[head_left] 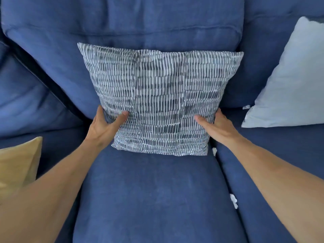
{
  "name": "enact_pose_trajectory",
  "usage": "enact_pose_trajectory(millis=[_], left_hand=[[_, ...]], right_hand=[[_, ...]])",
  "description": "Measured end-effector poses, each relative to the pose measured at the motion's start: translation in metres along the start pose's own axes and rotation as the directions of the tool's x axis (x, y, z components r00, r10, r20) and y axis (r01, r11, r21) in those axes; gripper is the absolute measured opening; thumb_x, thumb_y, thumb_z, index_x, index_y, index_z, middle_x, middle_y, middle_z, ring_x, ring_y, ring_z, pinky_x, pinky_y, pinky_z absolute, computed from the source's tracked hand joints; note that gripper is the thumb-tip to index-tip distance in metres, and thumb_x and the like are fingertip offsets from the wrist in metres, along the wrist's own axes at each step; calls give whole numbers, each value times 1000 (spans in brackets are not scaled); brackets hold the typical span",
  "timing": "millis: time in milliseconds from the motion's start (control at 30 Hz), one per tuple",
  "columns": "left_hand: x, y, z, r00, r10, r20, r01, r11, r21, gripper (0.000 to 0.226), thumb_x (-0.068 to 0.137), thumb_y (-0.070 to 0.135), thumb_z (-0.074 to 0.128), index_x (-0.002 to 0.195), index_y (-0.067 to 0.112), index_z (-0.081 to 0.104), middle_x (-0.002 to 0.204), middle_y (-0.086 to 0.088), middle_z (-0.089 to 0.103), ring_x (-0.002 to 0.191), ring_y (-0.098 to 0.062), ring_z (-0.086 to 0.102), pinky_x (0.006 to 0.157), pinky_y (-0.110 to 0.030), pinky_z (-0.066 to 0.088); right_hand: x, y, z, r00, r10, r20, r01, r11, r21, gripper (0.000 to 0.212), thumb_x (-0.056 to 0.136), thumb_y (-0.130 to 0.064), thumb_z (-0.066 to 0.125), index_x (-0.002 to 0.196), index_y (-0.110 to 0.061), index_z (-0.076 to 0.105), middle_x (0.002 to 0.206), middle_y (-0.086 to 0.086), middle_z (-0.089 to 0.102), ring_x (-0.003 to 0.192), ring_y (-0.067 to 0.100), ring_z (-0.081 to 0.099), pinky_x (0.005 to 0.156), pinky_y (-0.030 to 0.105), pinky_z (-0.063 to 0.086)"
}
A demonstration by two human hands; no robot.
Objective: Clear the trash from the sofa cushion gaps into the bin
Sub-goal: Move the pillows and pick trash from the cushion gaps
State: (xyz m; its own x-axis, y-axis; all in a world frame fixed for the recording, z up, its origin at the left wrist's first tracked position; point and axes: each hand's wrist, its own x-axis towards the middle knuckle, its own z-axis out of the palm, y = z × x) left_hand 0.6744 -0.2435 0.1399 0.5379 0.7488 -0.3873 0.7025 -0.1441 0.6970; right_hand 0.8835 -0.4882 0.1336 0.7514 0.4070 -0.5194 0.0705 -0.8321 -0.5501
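Head view: we see both hands on a patterned pillow [157,100] that stands at the rear edge of the middle seat cushion [154,190], leaning on the back cushion [122,23]. The left hand [103,123] grips its lower left side, thumb across the front and fingers behind; the right hand [217,125] grips the lower right side likewise. We judge that this two-sided hold serves to lift the pillow away, since it covers the seat's rear gap.

The trash lies along the right edge of that seat cushion. One white scrap [233,200] sits in the gap towards the front, and a second scrap [214,151] sits just beside the pillow's lower right corner. A third scrap [246,107] lies at the pale blue pillow [287,81]. They are probably crumpled paper, though too small to tell. A yellow pillow [17,165] occupies the left seat. No bin is in view.
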Motion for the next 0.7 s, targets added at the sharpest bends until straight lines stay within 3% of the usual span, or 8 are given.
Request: enact_pose_trajectory(millis=[167,233,333,367,433,500,567,700], left_hand=[[22,-6,39,988,-36,-153,22,995,-97,84,84,69,50,144,17,25,128,-1,46,117,-24,46,88,-33,33],[24,-5,52,976,-38,-215,9,991,-133,74,85,67,50,138,21,27,112,7,45,107,-19,42,86,-33,32],[15,2,64,959,-81,-271,42,988,-148,33,87,65,51,101,42,31,94,21,32,89,-9,37,83,-30,29],[10,7,66,956,-88,-280,45,987,-157,34,87,63,51,91,41,26,91,22,30,82,-5,37,82,-28,28],[2,10,63,937,-72,-343,12,985,-173,36,85,63,55,95,38,30,92,21,37,77,1,39,81,-28,31],[-9,15,57,926,-63,-373,-27,972,-231,57,81,66,58,116,23,45,104,11,52,90,-7,50,82,-29,36],[-24,20,52,916,-87,-392,-13,970,-244,75,80,66,59,130,13,44,114,6,53,101,-12,49,84,-28,37],[-65,13,47,907,-175,-382,57,952,-300,72,74,69,64,125,19,51,112,8,59,99,-13,55,80,-28,41]], right_hand=[[45,16,30,996,-83,-11,84,976,203,89,83,-67,52,152,-29,12,150,-7,35,136,20,37,108,29,26],[54,18,38,991,-127,-31,131,965,229,79,88,-61,52,151,-28,17,142,-10,41,125,12,41,99,21,25],[53,19,47,983,-164,-86,181,946,268,67,92,-54,51,148,-27,26,124,-15,45,110,6,41,94,20,28],[50,18,47,979,-174,-103,197,940,279,66,92,-53,50,148,-27,27,125,-15,46,110,7,43,94,21,29],[40,16,45,970,-196,-143,229,933,278,63,93,-52,49,147,-25,29,124,-13,50,110,9,46,93,23,32],[26,13,39,967,-196,-163,236,930,281,57,94,-51,48,142,-23,37,112,-11,54,104,14,52,87,26,36],[8,11,32,971,-185,-154,222,936,274,51,95,-50,47,137,-22,43,101,-9,57,99,19,57,81,28,38],[-33,14,22,987,-141,-80,157,951,265,44,96,-49,45,129,-20,50,86,-10,58,80,11,57,73,26,38]])
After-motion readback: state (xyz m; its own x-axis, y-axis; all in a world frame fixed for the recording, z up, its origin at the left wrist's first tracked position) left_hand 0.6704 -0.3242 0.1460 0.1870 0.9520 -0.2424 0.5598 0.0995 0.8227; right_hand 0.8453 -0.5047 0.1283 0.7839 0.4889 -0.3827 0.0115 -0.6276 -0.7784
